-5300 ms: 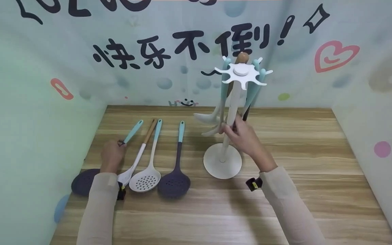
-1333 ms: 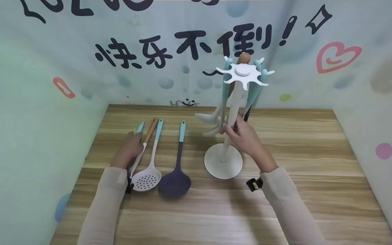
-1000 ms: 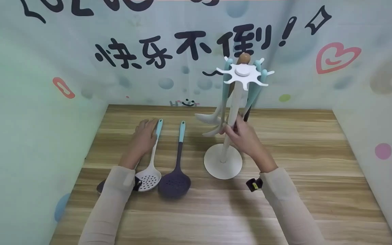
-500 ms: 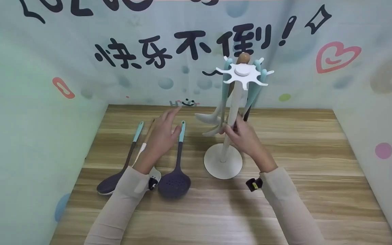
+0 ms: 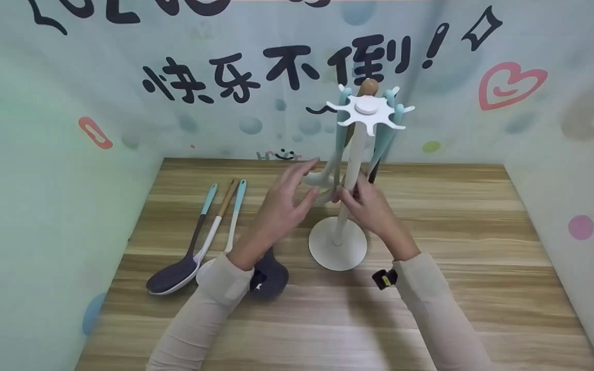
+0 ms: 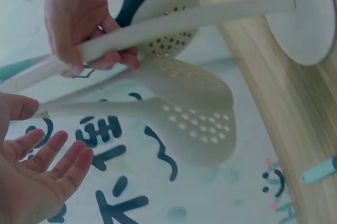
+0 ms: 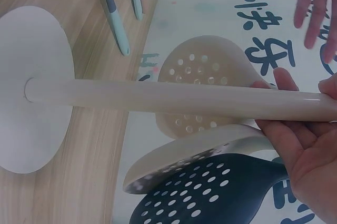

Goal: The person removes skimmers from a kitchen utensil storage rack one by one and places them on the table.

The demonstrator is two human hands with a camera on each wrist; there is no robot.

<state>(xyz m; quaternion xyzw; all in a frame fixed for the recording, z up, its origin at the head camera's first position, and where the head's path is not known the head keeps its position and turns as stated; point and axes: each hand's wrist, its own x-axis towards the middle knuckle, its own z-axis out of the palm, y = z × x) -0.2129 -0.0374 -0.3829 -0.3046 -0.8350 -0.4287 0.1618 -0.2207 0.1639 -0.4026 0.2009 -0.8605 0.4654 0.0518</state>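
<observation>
My right hand (image 5: 374,208) grips the pole of a white utensil stand (image 5: 355,159) that rises from a round base. Several utensils with blue or wooden handles hang from its hooked top. In the right wrist view these include a pale skimmer (image 7: 205,55) and a dark slotted one (image 7: 184,190). My left hand (image 5: 281,206) holds nothing, fingers spread, beside the hanging heads; the left wrist view has its palm (image 6: 37,182) near the pale handles. Below my left wrist lies a dark skimmer (image 5: 274,275), its handle mostly hidden.
At the left of the wooden table (image 5: 431,319), a dark-headed, blue-handled utensil (image 5: 170,278) overlaps a white one with a wooden handle (image 5: 227,198). Beside them lies a pale skimmer (image 5: 236,211), its head mostly behind my left sleeve. A printed cloth (image 5: 199,134) stands behind.
The dark-headed utensil has shifted right against the wooden-handled one. My left hand has let go of its handle and moved right, past the other handles, to the stand. My right hand keeps its grip.
</observation>
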